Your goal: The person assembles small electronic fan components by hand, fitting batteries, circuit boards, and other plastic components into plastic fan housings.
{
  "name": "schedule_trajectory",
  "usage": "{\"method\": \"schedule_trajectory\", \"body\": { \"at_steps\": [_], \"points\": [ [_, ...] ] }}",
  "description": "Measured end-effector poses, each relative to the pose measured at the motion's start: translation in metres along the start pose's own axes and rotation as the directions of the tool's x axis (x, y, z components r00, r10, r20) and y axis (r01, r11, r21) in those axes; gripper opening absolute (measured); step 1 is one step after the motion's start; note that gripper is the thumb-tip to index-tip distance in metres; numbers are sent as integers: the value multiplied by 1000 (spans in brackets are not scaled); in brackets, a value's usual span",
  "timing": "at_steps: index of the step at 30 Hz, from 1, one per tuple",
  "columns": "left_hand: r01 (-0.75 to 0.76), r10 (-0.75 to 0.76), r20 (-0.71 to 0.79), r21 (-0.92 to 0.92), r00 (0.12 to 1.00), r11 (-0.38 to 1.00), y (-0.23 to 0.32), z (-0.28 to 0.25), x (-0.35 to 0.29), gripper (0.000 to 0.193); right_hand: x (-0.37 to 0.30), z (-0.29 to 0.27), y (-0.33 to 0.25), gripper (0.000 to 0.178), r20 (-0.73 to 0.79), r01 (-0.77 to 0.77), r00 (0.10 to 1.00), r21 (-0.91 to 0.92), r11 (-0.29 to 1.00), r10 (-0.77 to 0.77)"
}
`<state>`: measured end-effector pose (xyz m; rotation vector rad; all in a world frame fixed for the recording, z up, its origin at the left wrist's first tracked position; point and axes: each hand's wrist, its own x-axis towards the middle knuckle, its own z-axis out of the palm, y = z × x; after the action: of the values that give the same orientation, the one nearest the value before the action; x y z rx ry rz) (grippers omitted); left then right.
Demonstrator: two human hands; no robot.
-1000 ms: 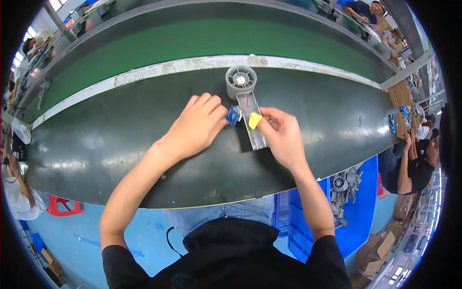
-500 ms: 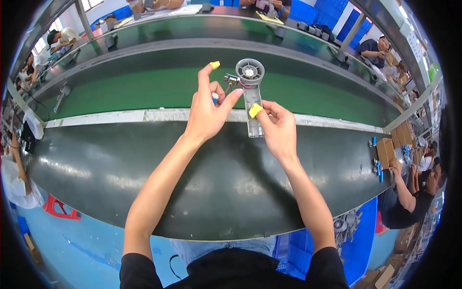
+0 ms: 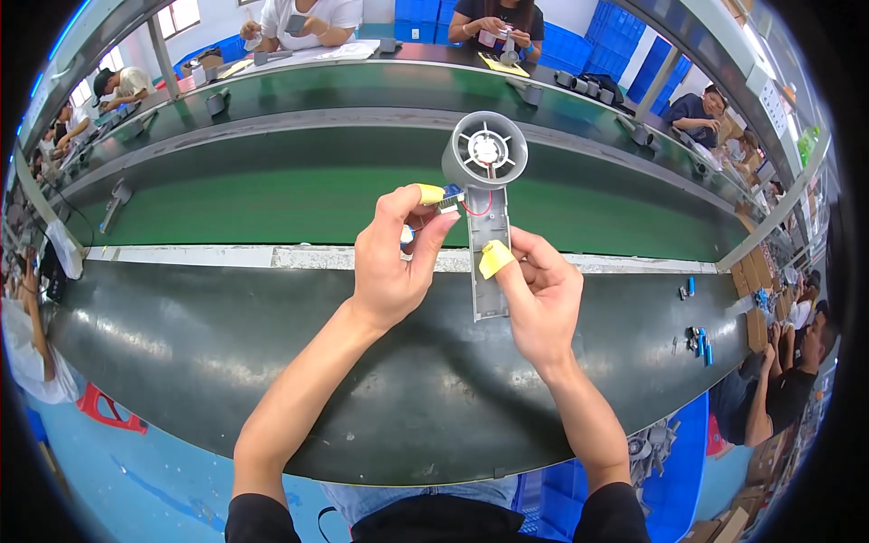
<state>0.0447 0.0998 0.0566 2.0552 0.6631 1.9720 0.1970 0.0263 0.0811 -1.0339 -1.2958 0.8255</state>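
Observation:
Above the bench I hold a grey plastic fan housing, its round fan end (image 3: 485,149) up and its long open handle shell (image 3: 482,217) pointing down toward me. My right hand (image 3: 546,303) grips the handle from the right, its thumb in a yellow finger cover (image 3: 494,259) pressed on the inside of the shell. My left hand (image 3: 391,258) pinches a small blue circuit board (image 3: 451,195) between thumb and yellow-covered index finger, left of the handle. A red wire runs from the board into the housing. A small white and blue piece (image 3: 406,235) shows at the left hand's curled fingers.
The dark bench (image 3: 199,335) lies below my hands, a green conveyor belt (image 3: 299,213) beyond it. Blue cylindrical cells (image 3: 701,344) lie at the right, near a co-worker's hands. A blue crate (image 3: 683,452) with grey parts stands lower right. Other people work across the belt.
My left index finger, raised before, has come down and now pinches the board with the thumb. The housing looks larger and tilted differently. At the right, a cardboard box has shifted away from the cells.

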Motion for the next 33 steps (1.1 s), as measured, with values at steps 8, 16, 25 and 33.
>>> {"method": "schedule_trajectory", "body": {
  "at_steps": [8, 16, 25, 33],
  "points": [
    [35, -35, -24, -2, 999, 999, -13, 4, -5, 31, 6, 1, 14, 26, -4, -21, 1000, -15, 1000, 21],
    [391, -425, 76, 269, 902, 880, -106, 16, -12, 28, 85, 19, 132, 32, -48, -78, 997, -367, 927, 65],
    [104, -257, 127, 681, 958, 725, -165, 29, -48, 52, 110, -9, 152, 36, -69, -72, 997, -512, 856, 43],
    [22, -354, 320, 713, 879, 700, -104, 21, -50, 48, 7, -269, 93, 25, -347, -261, 856, -930, 258, -384]
  ]
}}
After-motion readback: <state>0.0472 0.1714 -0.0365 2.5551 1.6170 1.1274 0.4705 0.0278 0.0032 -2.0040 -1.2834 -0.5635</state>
